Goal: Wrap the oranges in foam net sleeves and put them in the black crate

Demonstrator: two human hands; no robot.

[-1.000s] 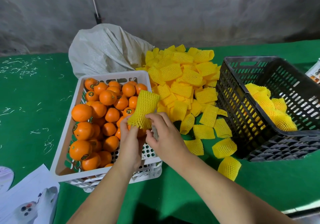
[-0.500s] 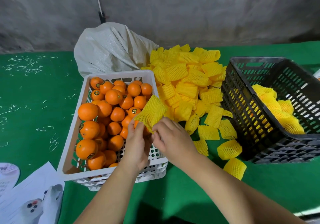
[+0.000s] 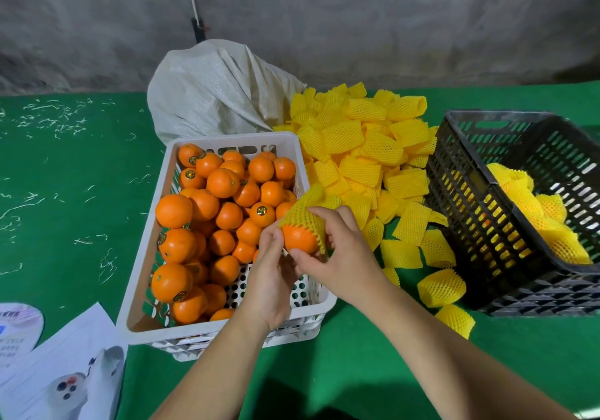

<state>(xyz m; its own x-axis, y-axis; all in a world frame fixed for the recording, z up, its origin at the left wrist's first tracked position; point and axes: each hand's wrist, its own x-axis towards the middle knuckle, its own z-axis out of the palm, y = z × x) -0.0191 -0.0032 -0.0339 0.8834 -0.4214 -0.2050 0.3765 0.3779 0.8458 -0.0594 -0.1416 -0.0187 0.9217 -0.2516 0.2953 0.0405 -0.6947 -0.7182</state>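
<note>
At frame centre, over the white crate's [image 3: 147, 277] right edge, the left hand [image 3: 271, 277] and right hand [image 3: 337, 257] both gripped an orange [image 3: 298, 239] with curled fingers, sleeve [image 3: 308, 212] half over it; black crate [image 3: 480, 212] right, holding wrapped oranges [image 3: 532, 205].

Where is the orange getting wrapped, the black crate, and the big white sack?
orange [image 3: 299, 240]: head view, on its bare peel below the net.
black crate [image 3: 467, 189]: head view, on its near-left wall.
white sack [image 3: 214, 95]: head view, on its bulging middle.
</note>
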